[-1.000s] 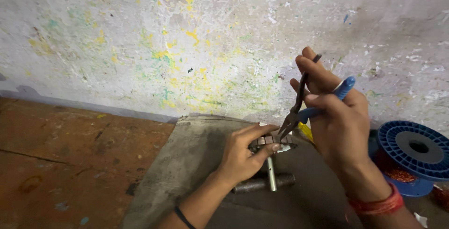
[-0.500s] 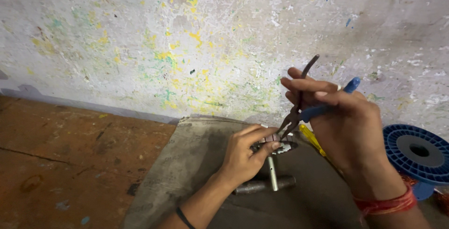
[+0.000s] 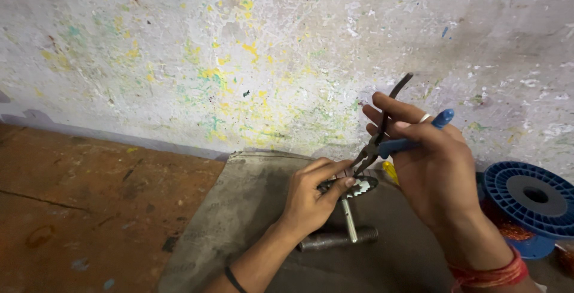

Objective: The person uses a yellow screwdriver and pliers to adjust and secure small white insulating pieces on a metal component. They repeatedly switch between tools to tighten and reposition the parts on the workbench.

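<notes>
Down low against the paint-flecked wall (image 3: 239, 60), the left hand (image 3: 308, 200) pinches a small round metal part (image 3: 359, 186), thumb and fingertips closed on its rim. That part sits atop a short silver shaft (image 3: 348, 221) standing on a dark threaded rod (image 3: 338, 239), which lies on a grey mat (image 3: 239, 209). The right hand (image 3: 433, 167) is wrapped around a pair of pliers (image 3: 382, 140), fingers curled over the blue grip and the bare dark handle; the plier tips come down onto the round part, just beside the left fingertips.

To the left, the mat's edge gives way to a brown floor (image 3: 89, 197) with wide room. To the right, space is tighter: a blue plastic spool (image 3: 529, 200) stands near the right wrist, its far side cut off by the frame. A yellow object (image 3: 390, 172) peeks out behind the right palm, mostly hidden. Whether the plier tips grip the part or only touch it is hard to make out, and the part's surface detail is blurred. Both forearms run off the bottom edge.
</notes>
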